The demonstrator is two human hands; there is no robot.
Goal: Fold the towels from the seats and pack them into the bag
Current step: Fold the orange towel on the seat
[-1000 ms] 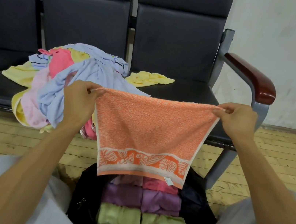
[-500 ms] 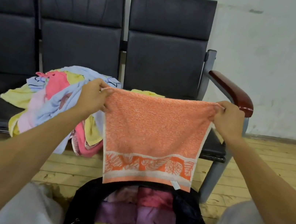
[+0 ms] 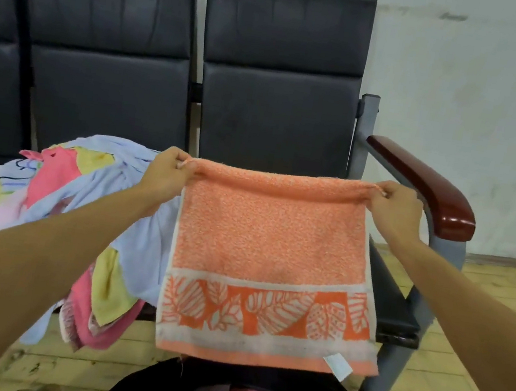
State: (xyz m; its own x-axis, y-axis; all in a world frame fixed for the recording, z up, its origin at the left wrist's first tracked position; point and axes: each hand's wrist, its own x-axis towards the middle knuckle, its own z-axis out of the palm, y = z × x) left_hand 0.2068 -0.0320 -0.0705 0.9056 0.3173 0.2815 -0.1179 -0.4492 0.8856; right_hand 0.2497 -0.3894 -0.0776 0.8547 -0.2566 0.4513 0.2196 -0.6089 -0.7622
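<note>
Left hand (image 3: 166, 172): fingers curled, pinching one top corner.
Right hand (image 3: 395, 206): pinching the other top corner, level with the left.
Orange towel (image 3: 271, 241): stretched flat between both hands, hanging before the end seat (image 3: 275, 114); leaf-patterned band near the hem (small white tag at lower right).
Towel pile (image 3: 88, 200): blue, pink and yellow, heaped on the middle seat (image 3: 105, 88), spilling over its front edge.
Bag (image 3: 137, 388): black, open, beneath the hem; pink and purple cloth inside.
Armrest (image 3: 425, 187): dark red, just beyond the right hand.

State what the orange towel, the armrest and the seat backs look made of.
Orange towel: looped terry cloth, probably cotton; nubbly matte pile, woven leaf border.
Armrest: glossy red lacquered wood or plastic; bright highlight at its end.
Seat backs: black leather or vinyl; creased, shiny padding.
</note>
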